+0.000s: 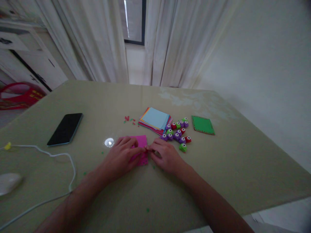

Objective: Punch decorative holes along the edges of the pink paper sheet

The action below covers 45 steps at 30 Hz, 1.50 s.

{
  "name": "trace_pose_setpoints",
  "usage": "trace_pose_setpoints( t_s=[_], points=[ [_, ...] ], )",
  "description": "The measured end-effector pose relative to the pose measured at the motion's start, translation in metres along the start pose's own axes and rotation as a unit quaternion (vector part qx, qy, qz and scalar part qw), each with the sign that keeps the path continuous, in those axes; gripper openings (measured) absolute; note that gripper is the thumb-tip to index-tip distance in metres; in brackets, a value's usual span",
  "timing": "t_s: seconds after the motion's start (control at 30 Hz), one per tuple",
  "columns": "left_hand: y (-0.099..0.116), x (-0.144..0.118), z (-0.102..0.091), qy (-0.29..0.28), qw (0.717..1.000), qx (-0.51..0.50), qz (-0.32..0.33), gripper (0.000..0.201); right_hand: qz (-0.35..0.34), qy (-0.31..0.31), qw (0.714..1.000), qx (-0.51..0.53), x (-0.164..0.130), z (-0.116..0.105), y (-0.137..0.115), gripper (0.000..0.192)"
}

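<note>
A bright pink square sheet [143,141] lies on the table in front of me, largely covered by my left hand. My left hand [125,150] rests over it, thumb and forefinger closed at its right edge. From the other side, my right hand [164,153] pinches at that same edge, its fingertips meeting those of the left. Whatever tiny piece may be between the right fingertips is too small to make out. Just beyond is a stack of coloured paper squares [155,119], pale blue on top. Beside it sit several purple, green and red eyeball-topped pieces [177,136].
Small red and green bits [126,118] are scattered left of the stack. A green square with a dashed dark border [203,125] lies at right. On the left are a black-screened tablet or phone [65,129], a white cable [53,155] and a white mouse-like object [9,183].
</note>
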<state>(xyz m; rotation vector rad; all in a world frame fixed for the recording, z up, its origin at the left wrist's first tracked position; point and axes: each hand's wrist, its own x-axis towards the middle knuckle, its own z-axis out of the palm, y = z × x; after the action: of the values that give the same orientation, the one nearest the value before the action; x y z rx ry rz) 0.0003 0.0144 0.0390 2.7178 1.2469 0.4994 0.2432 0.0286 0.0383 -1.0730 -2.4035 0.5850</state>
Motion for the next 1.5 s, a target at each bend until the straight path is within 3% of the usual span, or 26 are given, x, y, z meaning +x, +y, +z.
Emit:
trace_pose_setpoints(
  t_s=[0.17,0.37,0.5,0.6,0.67,0.8,0.97,1.23,1.5],
  points=[
    [0.007,0.005,-0.008,-0.032,0.999,0.03,-0.021,0.021,0.041,-0.026,0.999,-0.012,0.005,-0.002,-0.005,0.012],
    [0.007,0.007,-0.006,-0.048,0.998,0.038,-0.035,0.028,0.049,-0.02,0.999,-0.015,0.002,0.005,-0.005,0.012],
    [0.004,0.005,-0.001,-0.041,0.998,0.027,-0.034,0.028,0.042,0.069,0.994,0.068,-0.003,0.019,0.002,0.017],
    [-0.001,0.001,0.004,0.001,1.0,0.027,-0.004,0.037,0.072,0.171,0.973,0.14,-0.003,0.026,0.008,0.019],
    [-0.004,-0.001,0.009,0.031,0.999,0.032,0.02,0.038,0.089,0.199,0.965,0.145,-0.001,0.028,0.011,0.014],
    [-0.007,-0.001,0.018,0.086,0.995,0.006,0.042,0.036,0.089,0.177,0.978,0.06,0.003,0.029,0.015,0.035],
    [-0.015,-0.002,0.023,0.148,0.987,-0.053,-0.02,0.029,0.122,0.165,0.978,0.033,0.004,0.033,0.022,0.061],
    [-0.043,-0.007,0.019,0.175,0.977,-0.069,-0.096,0.031,0.146,0.16,0.976,0.017,0.01,0.031,0.024,0.068],
    [-0.048,-0.005,0.018,0.181,0.97,-0.093,-0.132,0.03,0.145,0.167,0.975,0.012,0.012,0.029,0.021,0.065]
  ],
)
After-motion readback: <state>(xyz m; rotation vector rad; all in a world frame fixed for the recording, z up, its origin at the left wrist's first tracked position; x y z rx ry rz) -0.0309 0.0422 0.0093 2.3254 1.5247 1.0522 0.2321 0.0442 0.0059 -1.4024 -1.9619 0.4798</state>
